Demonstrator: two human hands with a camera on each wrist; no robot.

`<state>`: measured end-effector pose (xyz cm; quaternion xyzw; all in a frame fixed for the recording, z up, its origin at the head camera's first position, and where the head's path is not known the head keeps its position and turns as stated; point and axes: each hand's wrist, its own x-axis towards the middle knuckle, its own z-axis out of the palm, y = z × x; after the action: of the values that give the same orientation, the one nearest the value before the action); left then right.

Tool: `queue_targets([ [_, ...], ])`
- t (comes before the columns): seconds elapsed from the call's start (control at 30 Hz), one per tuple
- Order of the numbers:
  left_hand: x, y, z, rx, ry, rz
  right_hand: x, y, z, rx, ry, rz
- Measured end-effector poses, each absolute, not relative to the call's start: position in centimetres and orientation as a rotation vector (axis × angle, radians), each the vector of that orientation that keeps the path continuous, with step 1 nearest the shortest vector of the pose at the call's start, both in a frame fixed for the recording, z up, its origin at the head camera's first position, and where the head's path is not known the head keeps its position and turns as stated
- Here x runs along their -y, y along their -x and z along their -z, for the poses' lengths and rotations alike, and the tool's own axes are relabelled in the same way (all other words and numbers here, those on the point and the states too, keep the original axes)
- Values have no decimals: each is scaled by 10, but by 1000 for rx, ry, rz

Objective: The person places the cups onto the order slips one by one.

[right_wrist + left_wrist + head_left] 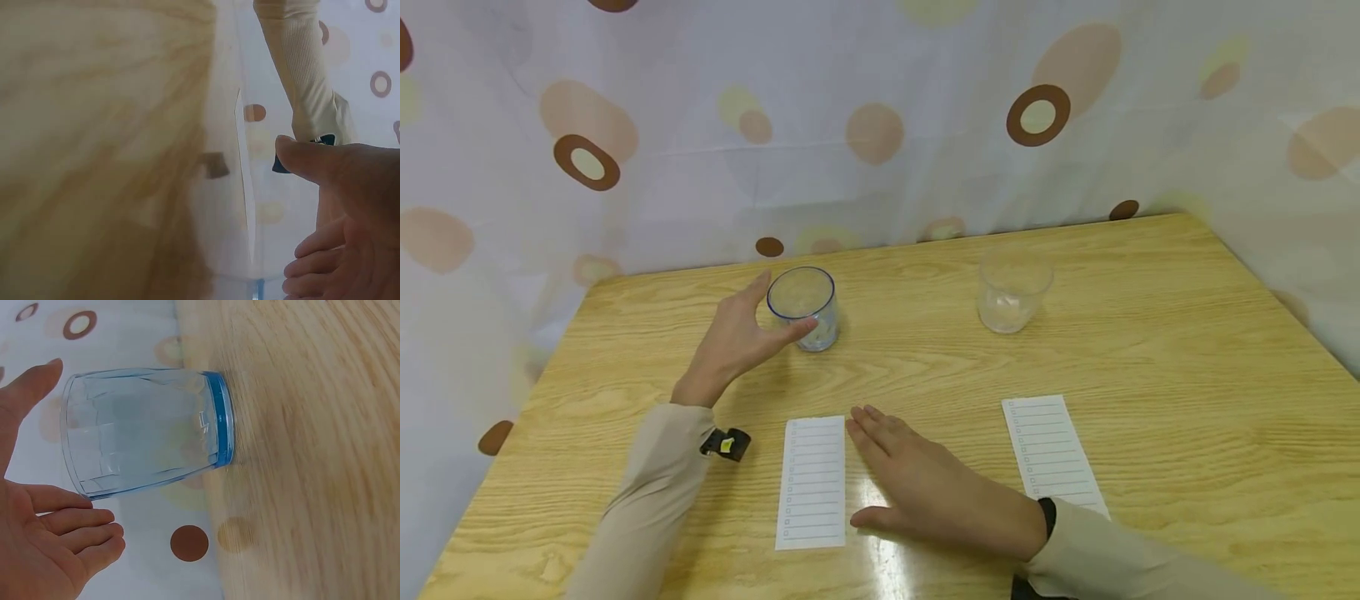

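Note:
A clear drinking glass with a blue rim stands upright on the wooden table, toward the back left. My left hand reaches to its left side, thumb and fingers spread around the rim. In the left wrist view the thumb is apart from the glass, while the fingertips are right at the rim's edge. My right hand hovers low over the table, fingers straight and holding nothing. Just left of its fingertips lies a white lined checklist strip.
A second, colourless glass stands toward the back right. Another lined checklist strip lies in front of it, its lower end partly behind my right sleeve. A spotted curtain hangs along the table's back edge.

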<state>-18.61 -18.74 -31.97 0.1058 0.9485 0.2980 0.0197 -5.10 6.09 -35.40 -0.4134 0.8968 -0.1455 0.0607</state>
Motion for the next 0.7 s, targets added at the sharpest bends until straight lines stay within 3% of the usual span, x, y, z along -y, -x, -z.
queue_targets([
  [0.7,184,191,329,-2958,-339,-961,-39,53,363,-2641,1119,349],
])
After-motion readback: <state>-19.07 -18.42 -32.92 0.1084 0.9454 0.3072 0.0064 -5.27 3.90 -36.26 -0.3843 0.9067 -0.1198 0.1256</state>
